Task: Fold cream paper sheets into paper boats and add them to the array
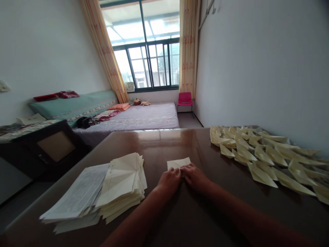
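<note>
A small cream sheet of paper (178, 163), apparently folded, lies on the brown table with its far part showing beyond my fingers. My left hand (169, 180) is closed on the near left part of it, fingers bent and pressed down. Beside it, almost touching, my right hand (194, 176) is closed on the near right part. The fingers hide the near edge of the paper. To the left lies a stack of creased cream sheets (120, 178). Over on the right stand many folded paper boats (259, 154), crowded in rows.
A pile of printed white sheets (79, 190) adjoins the cream stack. The glossy table (159, 144) reaches toward a bed (154, 115) and a pink chair (185, 98) near the window. A dark cabinet (55, 144) stands left; a wall (262, 68) runs along the right.
</note>
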`<state>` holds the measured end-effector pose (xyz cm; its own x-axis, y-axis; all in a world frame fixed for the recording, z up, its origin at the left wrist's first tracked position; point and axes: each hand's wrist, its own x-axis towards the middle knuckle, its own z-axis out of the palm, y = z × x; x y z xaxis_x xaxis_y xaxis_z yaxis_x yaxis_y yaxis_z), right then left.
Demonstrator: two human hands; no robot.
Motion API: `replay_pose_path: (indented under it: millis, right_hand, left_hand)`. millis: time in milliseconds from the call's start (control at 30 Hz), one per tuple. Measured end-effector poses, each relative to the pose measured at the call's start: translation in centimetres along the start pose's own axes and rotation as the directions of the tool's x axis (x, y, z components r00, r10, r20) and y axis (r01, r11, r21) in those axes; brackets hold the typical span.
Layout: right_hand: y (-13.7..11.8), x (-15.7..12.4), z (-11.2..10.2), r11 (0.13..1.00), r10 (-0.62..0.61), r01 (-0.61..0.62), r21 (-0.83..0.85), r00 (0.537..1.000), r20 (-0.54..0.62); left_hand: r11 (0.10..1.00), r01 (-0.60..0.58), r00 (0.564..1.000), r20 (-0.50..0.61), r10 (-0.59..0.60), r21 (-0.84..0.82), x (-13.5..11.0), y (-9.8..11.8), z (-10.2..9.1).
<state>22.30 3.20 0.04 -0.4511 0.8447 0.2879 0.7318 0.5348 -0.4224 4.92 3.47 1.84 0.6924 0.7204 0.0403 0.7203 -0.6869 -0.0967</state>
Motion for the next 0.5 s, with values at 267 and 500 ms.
replay_pose_path:
  millis: [267, 500]
  right_hand:
    - [0.8, -1.2, 0.8, 0.99, -0.025, 0.037, 0.132, 0.995, -0.095]
    - [0.9, -1.0, 1.0, 0.989, -0.023, 0.038, 0.143, 0.994, -0.108]
  left_hand:
    - [1.0, 0.009, 1.0, -0.01, -0.009, 0.025, -0.2, -0.2, 0.6]
    - [0.997, -0.019, 0.99, -0.137, 0.028, 0.07, -0.6, -1.0, 2.1]
